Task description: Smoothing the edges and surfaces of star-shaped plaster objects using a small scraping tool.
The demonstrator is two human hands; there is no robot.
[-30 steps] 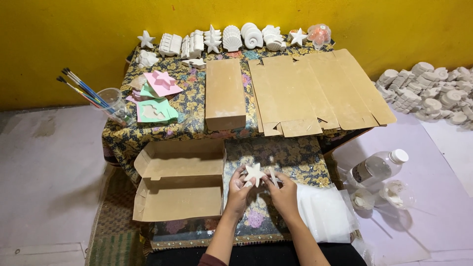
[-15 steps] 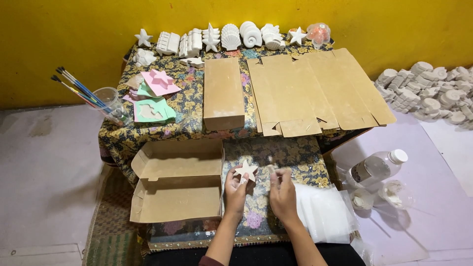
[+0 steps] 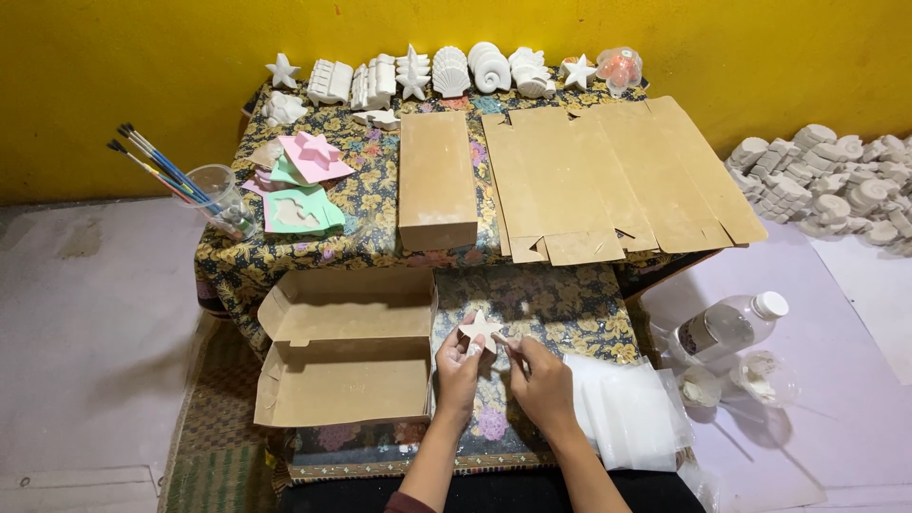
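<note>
Left hand point(image 3: 459, 366): fingers closed on the lower edge of a white plaster star point(image 3: 481, 328), holding it up above the patterned cloth point(image 3: 560, 304).
Right hand point(image 3: 541, 380): fingertips pinched narrow, touching the lower right of the star, just beside the left hand.
Star position: between both hands, near the centre front of the low table, just right of the open cardboard box point(image 3: 347, 347).
Open box: lies flat with its lid folded back, interior brown; the left hand is just beside its right wall.
Plastic bags point(image 3: 632, 408): a clear stack on the cloth, to the right of the right wrist.
Closed box point(image 3: 435, 180): brown, oblong, on the rear table behind the hands.
Flat cardboard point(image 3: 608, 180): unfolded box blanks, beside the closed box on its right.
Plaster figures point(image 3: 446, 71): a row of white stars, shells and blocks along the yellow wall.
Coloured moulds point(image 3: 304, 185): pink and green, on the rear table's left part.
Brush cup point(image 3: 220, 198): clear cup with paintbrushes, at the left corner.
Bottle point(image 3: 731, 323): clear, white cap, lying on the floor to the right.
Plaster pile point(image 3: 826, 185): white pieces heaped on the floor at far right.
</note>
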